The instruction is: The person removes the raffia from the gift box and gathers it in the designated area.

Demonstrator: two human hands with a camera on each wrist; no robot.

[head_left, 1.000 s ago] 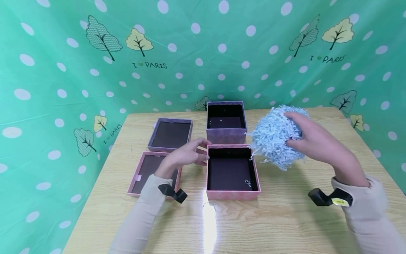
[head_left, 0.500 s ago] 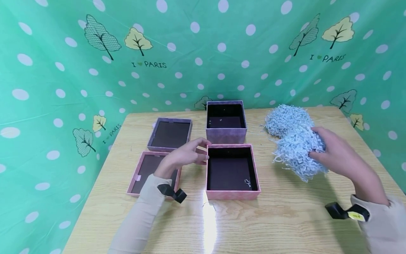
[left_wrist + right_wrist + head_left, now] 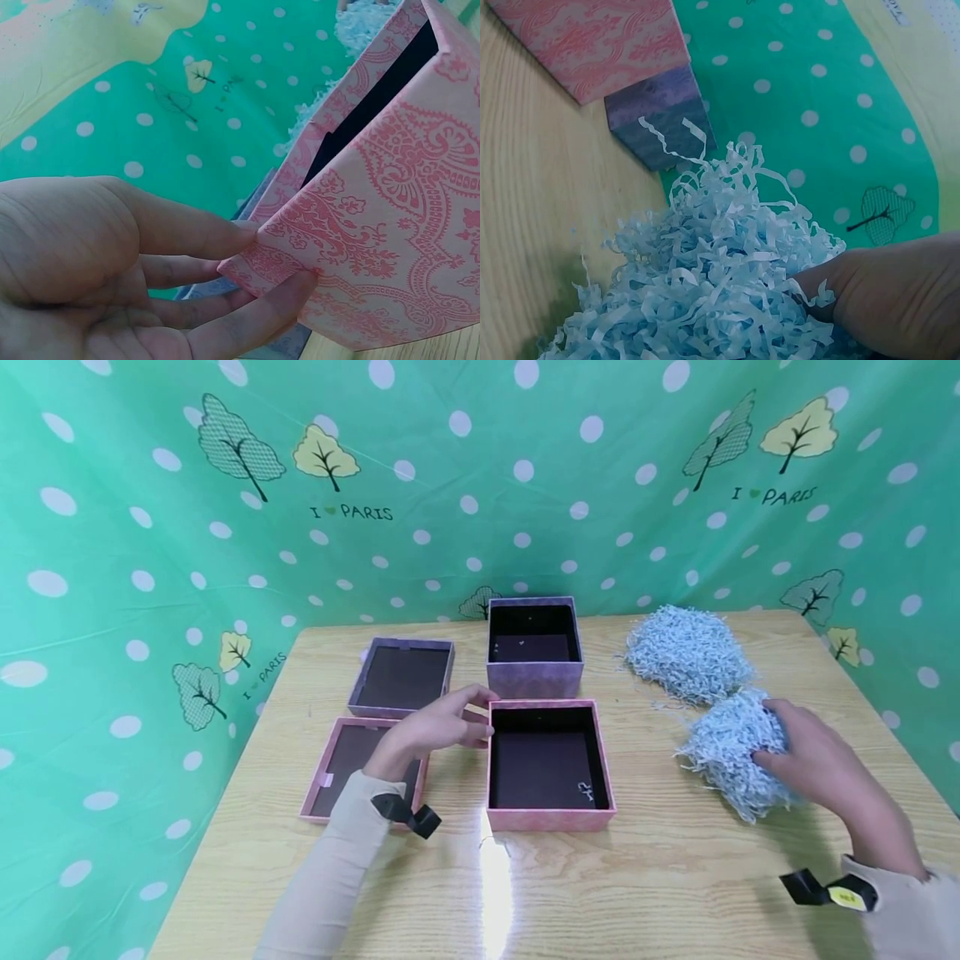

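At the pink box (image 3: 551,820), my left hand (image 3: 442,722) holds the far left corner. In the left wrist view, fingertips (image 3: 300,289) lie on the patterned wall while other fingers pass behind the corner. The box has a black inside with a few pale shreds on its floor. To the right, my right hand (image 3: 813,756) grips a clump of light blue shredded paper (image 3: 735,752) low over the table; its thumb sinks into the strands in the right wrist view, and its other fingers are hidden. Behind it lies another shredded paper pile (image 3: 690,652).
A purple box (image 3: 534,680) with a black inside stands directly behind the pink one. On the left lie a purple lid (image 3: 401,677) and a pink lid (image 3: 348,760), insides up. A green dotted cloth (image 3: 420,560) hangs behind the wooden table (image 3: 637,893).
My right hand has moved right and toward the table's front with the shredded paper clump, away from the pink box. The pile behind has come into view. My left hand stays put.
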